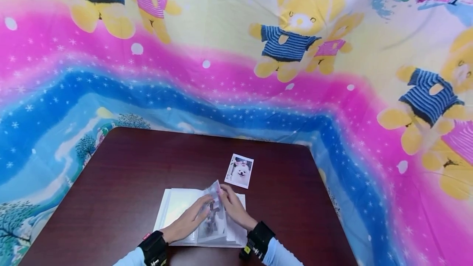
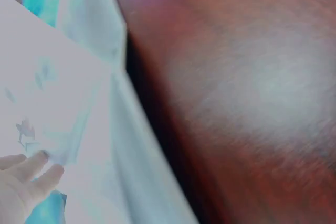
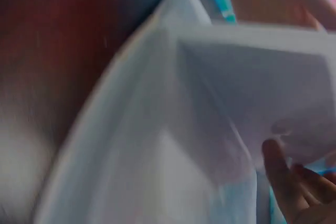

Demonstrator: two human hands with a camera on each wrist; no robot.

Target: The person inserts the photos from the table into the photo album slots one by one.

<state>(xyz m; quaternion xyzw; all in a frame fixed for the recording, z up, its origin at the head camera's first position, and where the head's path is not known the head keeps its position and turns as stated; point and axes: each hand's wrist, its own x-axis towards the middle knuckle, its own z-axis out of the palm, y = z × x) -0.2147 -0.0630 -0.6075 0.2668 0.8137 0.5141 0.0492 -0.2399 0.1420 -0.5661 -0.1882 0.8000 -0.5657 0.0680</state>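
Observation:
A white photo album (image 1: pixel 181 200) lies spread on the brown table, with clear sleeves on its pages. A photo (image 1: pixel 213 223) stands tilted over the right-hand page, its top corner raised; whether it is fully inside a sleeve I cannot tell. My right hand (image 1: pixel 234 207) pinches that photo near its upper edge, and its fingers (image 3: pixel 278 166) show against the plain back in the right wrist view. My left hand (image 1: pixel 189 218) touches the photo's face from the left with fairly straight fingers (image 2: pixel 39 174). The wrist views are blurred.
A loose print of a white fluffy dog (image 1: pixel 240 171) lies on the table (image 1: pixel 148 159) beyond the album's right page. Behind the table hangs a cloth (image 1: pixel 221 81) printed with bears. Black camera bands (image 1: pixel 153 247) sit on both wrists.

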